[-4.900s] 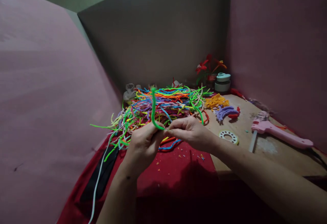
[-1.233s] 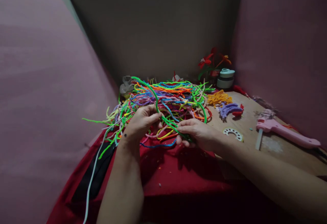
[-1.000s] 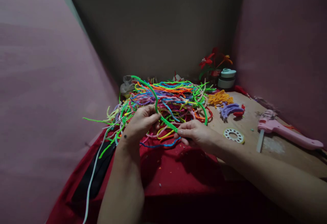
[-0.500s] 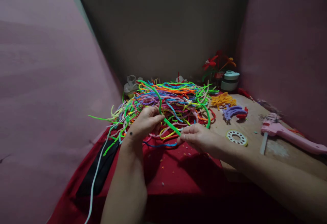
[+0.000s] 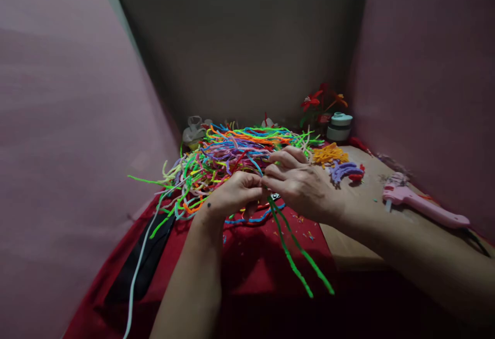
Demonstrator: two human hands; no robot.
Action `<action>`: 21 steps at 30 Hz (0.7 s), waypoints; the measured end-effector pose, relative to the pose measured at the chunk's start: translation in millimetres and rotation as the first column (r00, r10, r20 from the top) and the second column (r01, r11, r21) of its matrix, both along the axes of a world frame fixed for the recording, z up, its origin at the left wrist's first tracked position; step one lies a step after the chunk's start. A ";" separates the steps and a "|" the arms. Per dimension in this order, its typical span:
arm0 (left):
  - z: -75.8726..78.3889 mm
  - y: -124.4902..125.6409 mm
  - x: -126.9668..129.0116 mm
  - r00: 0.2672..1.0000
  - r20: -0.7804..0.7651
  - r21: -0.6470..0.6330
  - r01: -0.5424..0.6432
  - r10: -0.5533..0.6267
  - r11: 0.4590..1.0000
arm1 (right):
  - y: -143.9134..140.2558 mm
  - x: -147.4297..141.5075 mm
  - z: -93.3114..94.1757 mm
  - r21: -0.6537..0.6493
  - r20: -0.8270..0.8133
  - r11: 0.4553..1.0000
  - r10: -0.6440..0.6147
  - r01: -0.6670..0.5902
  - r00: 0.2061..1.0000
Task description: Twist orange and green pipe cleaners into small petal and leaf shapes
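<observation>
A green pipe cleaner (image 5: pixel 288 248) hangs in two strands from between my hands toward the table's front edge. My left hand (image 5: pixel 237 192) is closed on it in a pinch of thumb and fingers. Right against those fingertips, my right hand (image 5: pixel 305 181) has its fingers bent over the same spot, closed on the pipe cleaner. Its upper part is hidden behind the fingers. Beyond both hands lies a big tangled heap of pipe cleaners (image 5: pixel 228 150) in many colours. A blue pipe cleaner (image 5: pixel 255 220) lies loose just below the hands.
To the right are bundles of orange pieces (image 5: pixel 330 154) and purple pieces (image 5: pixel 344 171), and a pink glue gun (image 5: pixel 421 204). Behind stand red flowers (image 5: pixel 311 100) and a lidded container (image 5: pixel 339 126). A black phone-like slab (image 5: pixel 139 259) and white cable (image 5: pixel 135 277) lie left.
The green pipe cleaner, earlier stretched up and across between my hands, now hangs downward as two strands. My right hand has moved up and in against my left. The white-and-yellow ring is now out of sight.
</observation>
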State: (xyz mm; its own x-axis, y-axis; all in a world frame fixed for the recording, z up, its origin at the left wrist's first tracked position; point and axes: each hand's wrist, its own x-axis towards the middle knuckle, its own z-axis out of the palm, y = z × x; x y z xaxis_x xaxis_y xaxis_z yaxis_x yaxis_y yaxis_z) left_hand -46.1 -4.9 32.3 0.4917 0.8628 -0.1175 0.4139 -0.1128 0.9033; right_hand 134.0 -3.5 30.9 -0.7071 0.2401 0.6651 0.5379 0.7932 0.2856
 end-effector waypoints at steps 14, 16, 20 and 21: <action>0.3 1.9 -0.5 0.940 0.256 -0.044 -0.221 0.225 0.974 | 2.6 5.4 -17.4 -0.213 -0.128 0.962 -0.201 0.171 0.971; 0.8 1.1 0.5 0.949 0.244 -0.018 -0.201 0.200 0.979 | 2.8 5.6 -20.8 -0.247 -0.182 0.957 -0.203 0.155 0.962; 3.8 -2.4 1.6 0.982 0.154 0.023 -0.118 0.113 0.993 | 4.0 5.4 -22.9 -0.204 -0.185 0.967 -0.190 0.152 0.964; 4.5 -3.0 1.6 0.984 0.144 0.020 -0.107 0.103 0.994 | 4.0 5.3 -22.5 -0.177 -0.175 0.972 -0.184 0.152 0.967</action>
State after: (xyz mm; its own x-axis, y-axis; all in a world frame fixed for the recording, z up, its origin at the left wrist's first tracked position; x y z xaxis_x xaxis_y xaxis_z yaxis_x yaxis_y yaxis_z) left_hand -44.5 -7.9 36.9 0.4078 0.9126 -0.0282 0.2924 -0.1014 0.9509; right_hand 139.3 0.5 8.4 -0.5124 0.4595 0.7254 0.6992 0.7137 0.0417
